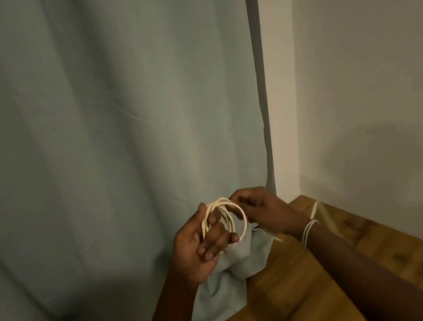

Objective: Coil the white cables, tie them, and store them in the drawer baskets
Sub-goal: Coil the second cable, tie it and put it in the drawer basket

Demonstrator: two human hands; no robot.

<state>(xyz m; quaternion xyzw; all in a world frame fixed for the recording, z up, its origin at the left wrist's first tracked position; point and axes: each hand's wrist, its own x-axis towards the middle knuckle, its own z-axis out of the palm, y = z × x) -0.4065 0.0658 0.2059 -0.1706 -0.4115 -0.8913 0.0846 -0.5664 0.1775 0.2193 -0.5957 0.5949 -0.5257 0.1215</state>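
Now coiled white cable (225, 219) within left hand (203, 248) grip, right hand (262, 211) pinching top.

White cable (225, 217): smooth plastic-looking jacket, slight sheen. Curtain (107, 120): matt grey-green woven cloth, soft folds. Table top (303, 283): warm wood, satin finish. Wall (367, 56): matt paint.

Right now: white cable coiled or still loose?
Mostly coiled: several loops of the white cable sit in the left hand, right hand pinching them. No tie visible.
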